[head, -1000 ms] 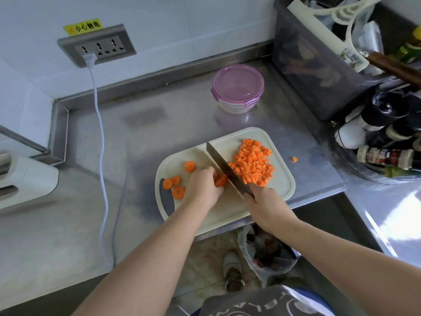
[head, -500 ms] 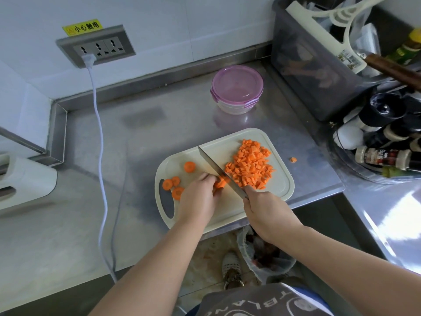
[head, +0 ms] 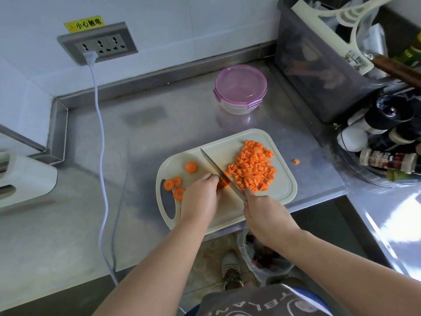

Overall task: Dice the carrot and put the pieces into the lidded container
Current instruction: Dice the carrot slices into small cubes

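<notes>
A cream cutting board [head: 282,192] lies at the steel counter's front edge. A heap of diced carrot [head: 252,166] covers its right half. Several round carrot slices [head: 174,183] lie on its left half. My left hand [head: 200,197] holds a carrot piece [head: 223,183] down with curled fingers. My right hand [head: 264,215] grips the handle of a knife [head: 216,169], whose blade rests against that piece beside my left fingertips. The round container with the pink lid [head: 241,87] stands closed behind the board.
One carrot cube [head: 296,161] lies on the counter right of the board. A dark bin [head: 319,65] and a tray of spice bottles [head: 387,144] crowd the right side. A white cable [head: 100,137] runs down from the wall socket. A bagged waste bin [head: 262,254] is below the counter edge.
The knife blade has shifted left across the board towards my left fingers, cutting along the held carrot piece. My left hand has drawn back slightly.
</notes>
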Action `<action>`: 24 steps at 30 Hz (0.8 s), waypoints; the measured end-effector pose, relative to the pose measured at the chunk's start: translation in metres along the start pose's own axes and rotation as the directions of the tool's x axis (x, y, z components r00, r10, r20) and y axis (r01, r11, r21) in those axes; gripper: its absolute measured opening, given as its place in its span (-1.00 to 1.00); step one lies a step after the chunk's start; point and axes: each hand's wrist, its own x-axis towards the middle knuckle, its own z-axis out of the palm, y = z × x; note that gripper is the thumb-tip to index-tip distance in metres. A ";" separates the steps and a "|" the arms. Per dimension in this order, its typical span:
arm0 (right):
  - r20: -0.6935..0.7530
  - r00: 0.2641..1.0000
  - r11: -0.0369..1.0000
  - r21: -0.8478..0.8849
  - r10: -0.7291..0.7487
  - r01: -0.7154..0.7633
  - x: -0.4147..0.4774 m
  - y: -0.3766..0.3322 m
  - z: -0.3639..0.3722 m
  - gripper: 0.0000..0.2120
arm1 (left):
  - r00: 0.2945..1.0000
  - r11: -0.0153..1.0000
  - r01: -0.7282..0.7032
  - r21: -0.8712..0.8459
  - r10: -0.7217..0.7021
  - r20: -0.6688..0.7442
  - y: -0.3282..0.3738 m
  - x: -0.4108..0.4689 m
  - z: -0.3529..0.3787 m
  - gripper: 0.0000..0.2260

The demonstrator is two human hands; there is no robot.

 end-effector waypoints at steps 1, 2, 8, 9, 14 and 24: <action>0.011 1.000 1.000 0.006 0.011 -0.011 0.001 -0.001 0.000 -0.77 | 1.000 1.000 -0.003 -0.001 0.003 -0.001 0.000 0.000 0.000 -0.89; 0.023 1.000 1.000 0.009 0.020 -0.020 0.002 -0.001 0.000 -0.77 | 1.000 1.000 -0.006 -0.002 0.006 -0.002 0.000 0.000 0.000 -0.90; 0.064 0.994 0.997 0.001 0.083 -0.083 0.007 -0.004 0.001 -0.69 | 1.000 1.000 -0.007 -0.005 0.007 -0.005 -0.001 -0.001 0.001 -0.93; 0.070 0.994 0.996 0.011 0.083 -0.084 0.008 -0.004 0.001 -0.70 | 1.000 1.000 -0.008 -0.011 0.008 -0.011 -0.001 -0.001 0.001 -0.93; 0.010 0.997 0.972 0.222 0.073 -0.074 0.013 0.004 -0.008 -0.87 | 0.999 0.996 0.024 -0.088 -0.028 -0.045 -0.001 0.000 0.003 -0.90; -0.037 0.999 0.982 0.187 -0.002 0.009 -0.007 0.003 -0.012 -0.86 | 0.983 0.966 0.179 -0.186 -0.182 -0.001 -0.006 0.000 -0.009 -0.85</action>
